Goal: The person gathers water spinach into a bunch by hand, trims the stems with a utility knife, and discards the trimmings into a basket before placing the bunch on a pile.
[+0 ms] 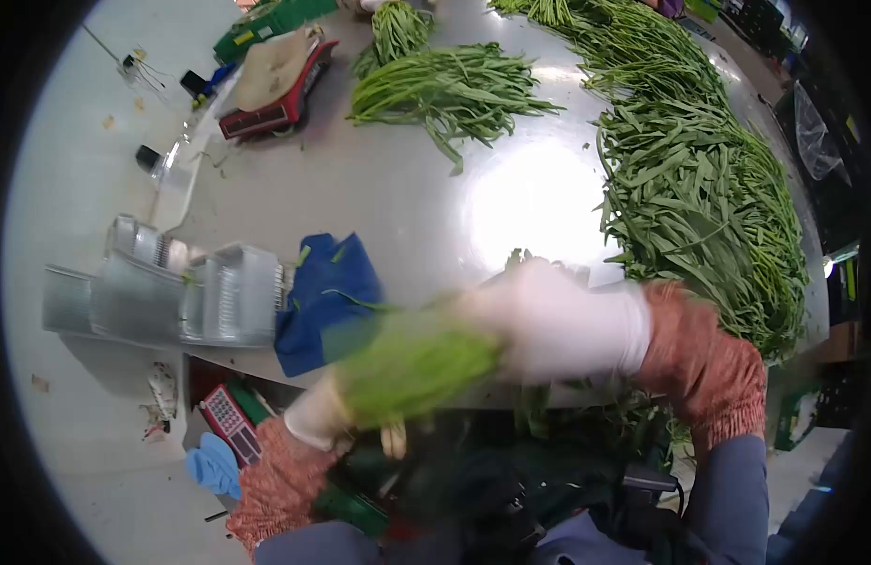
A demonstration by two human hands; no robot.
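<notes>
A bunch of water spinach (412, 367), smeared by motion, spans the space between my two hands above the table's near edge. My left hand (327, 410), in a pale glove, is closed round its left end, with fingertips showing underneath. My right hand (525, 315), white-gloved and blurred, grips the right end of the bunch; its fingers are hard to make out. Just behind the bunch lies a blue cloth (327, 292) with green scraps on it. A large heap of water spinach (690, 188) covers the right side of the table.
Clear plastic trays (181, 297) stand at the left edge of the metal table (388, 198). A red scale (280, 85) sits at the back left, near more bundled greens (450, 89). Below the table are another red scale with keypad (230, 419) and a light-blue glove (212, 464).
</notes>
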